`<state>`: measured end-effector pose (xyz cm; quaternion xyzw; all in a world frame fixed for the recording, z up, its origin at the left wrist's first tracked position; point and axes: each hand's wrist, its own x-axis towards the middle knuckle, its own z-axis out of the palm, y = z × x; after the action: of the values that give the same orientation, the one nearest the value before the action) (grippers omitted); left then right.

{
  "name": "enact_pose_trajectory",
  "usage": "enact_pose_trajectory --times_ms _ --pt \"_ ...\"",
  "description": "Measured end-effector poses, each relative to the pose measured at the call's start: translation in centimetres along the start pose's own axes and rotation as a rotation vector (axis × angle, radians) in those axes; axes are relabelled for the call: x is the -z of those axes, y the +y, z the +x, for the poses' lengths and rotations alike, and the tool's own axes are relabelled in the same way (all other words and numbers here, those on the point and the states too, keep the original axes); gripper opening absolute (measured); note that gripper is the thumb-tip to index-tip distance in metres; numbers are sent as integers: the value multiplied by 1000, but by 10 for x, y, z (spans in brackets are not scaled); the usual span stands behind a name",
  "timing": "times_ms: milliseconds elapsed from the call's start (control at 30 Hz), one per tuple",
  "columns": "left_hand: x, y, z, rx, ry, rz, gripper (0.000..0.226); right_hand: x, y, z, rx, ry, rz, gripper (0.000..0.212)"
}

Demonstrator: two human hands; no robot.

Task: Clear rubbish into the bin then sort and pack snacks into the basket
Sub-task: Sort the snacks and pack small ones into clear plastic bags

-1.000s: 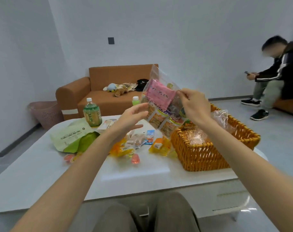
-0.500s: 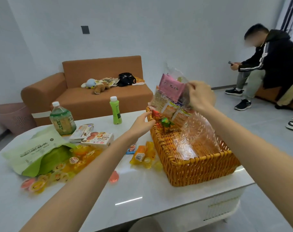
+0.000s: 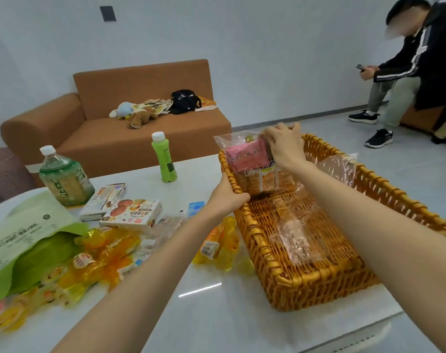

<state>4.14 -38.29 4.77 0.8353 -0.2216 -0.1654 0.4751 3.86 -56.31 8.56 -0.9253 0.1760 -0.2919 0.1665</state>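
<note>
While curled fingers (image 3: 275,135) pinch its top: snack bag (image 3: 247,159) in basket (image 3: 293,278)

Right hand (image 3: 284,149) holds the clear snack bag inside the basket's far end. Left hand (image 3: 225,198) grips the basket's left rim. Jelly packs (image 3: 216,247) lie just left of the basket.

two bottles (image 3: 65,178) (image 3: 164,159), two snack boxes (image 3: 132,215) (image 3: 103,201), one clear snack bag (image 3: 249,159), one wicker basket (image 3: 265,253) — two hands (image 3: 227,200) (image 3: 284,146).

A sitting room in a home, by the look of it; an orange sofa (image 3: 150,131) with soft toys (image 3: 140,115) against a bare white wall (image 3: 267,47); a white table (image 3: 216,317) carrying snacks (image 3: 132,215) and a wicker basket (image 3: 305,291); someone seated (image 3: 425,62) nearby with a phone (image 3: 360,67).
</note>
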Motion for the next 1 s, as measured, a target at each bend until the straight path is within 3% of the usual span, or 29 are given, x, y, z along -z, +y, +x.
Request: enact_pose_trajectory --times_ms 233,367,433,500,567,600,667,900,1000 --pt "-5 -12 20 -18 14 41 65 -37 25 15 -36 -172 13 30" --pt "-7 -12 23 -3 5 63 71 -39 23 13 -56 -316 -146 37" --pt "-7 -12 24 5 -4 61 74 -41 16 8 -64 -282 -230 61" --pt "-7 -12 24 11 -7 56 76 -46 12 -1 31 -55 -332 74" --pt "-7 -13 23 11 -5 56 76 -51 11 -10 176 116 -401 63" --pt "-8 -13 23 10 -4 55 75 -53 11 -14 216 114 -389 55" --pt "-8 -14 24 6 0 57 75 -56 10 -21 218 -43 -273 48" --pt "-8 -13 25 24 -18 65 85 -51 9 -34 188 -415 -145 69" --pt "-8 -12 24 31 -19 55 84 -31 15 -39 270 -339 -77 27"
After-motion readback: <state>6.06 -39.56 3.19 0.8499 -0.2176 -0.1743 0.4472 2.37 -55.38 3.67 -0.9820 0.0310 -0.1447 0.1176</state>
